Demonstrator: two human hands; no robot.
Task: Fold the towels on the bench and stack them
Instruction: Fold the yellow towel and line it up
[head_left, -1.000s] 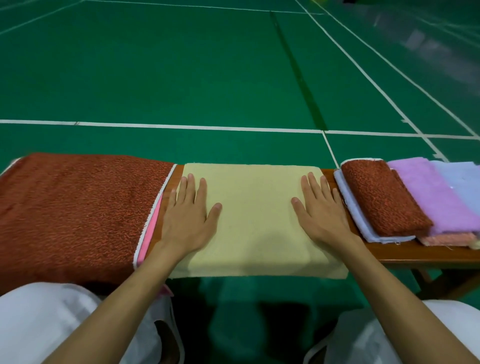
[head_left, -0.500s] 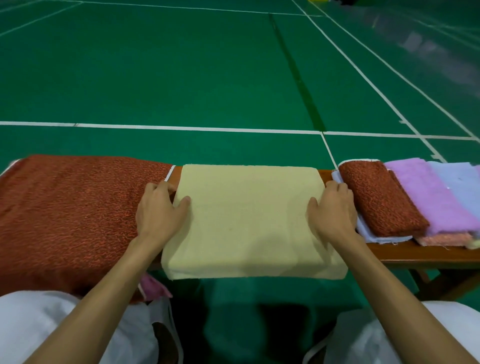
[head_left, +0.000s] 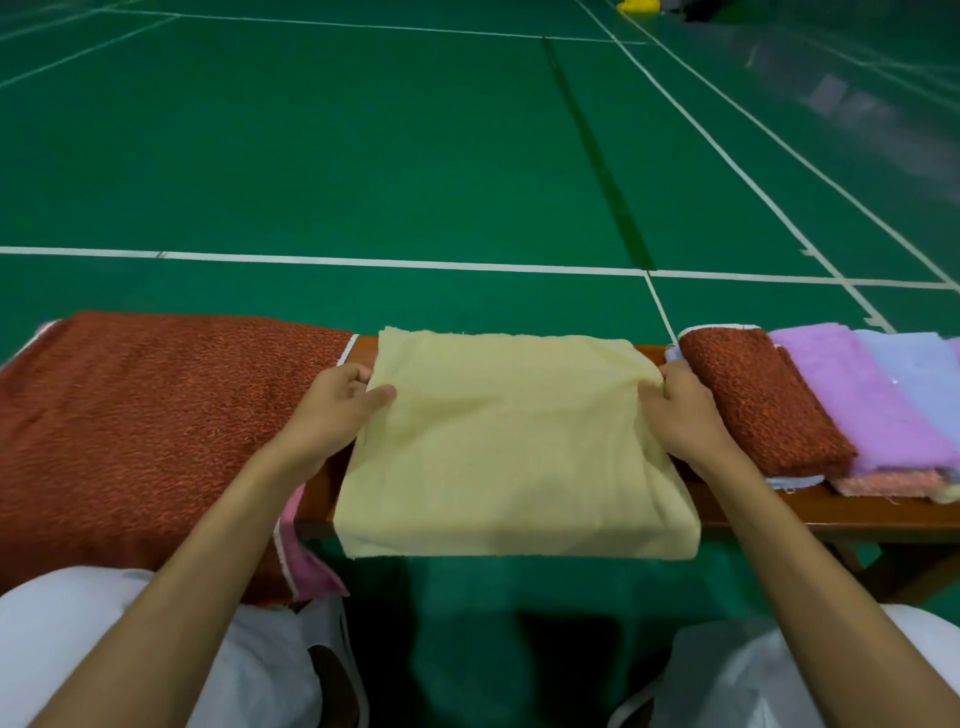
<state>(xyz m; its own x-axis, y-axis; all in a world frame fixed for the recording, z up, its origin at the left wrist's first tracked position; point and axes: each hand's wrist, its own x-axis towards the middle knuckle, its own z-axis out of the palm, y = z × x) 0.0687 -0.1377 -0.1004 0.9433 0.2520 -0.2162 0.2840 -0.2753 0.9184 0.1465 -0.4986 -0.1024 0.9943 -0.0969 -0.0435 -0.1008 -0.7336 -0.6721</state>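
Folded yellow towel (head_left: 511, 452) lies across bench (head_left: 831, 512), near edge overhanging.

Bare forearms (head_left: 218, 530); white trousers (head_left: 78, 634) over both knees.

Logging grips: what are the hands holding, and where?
The yellow towel: left hand pinches its left edge, right hand its right edge.

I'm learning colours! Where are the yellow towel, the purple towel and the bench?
yellow towel (head_left: 509, 441): head view, middle of its top.
purple towel (head_left: 862, 400): head view, its top face.
bench (head_left: 810, 512): head view, bare wooden front edge.
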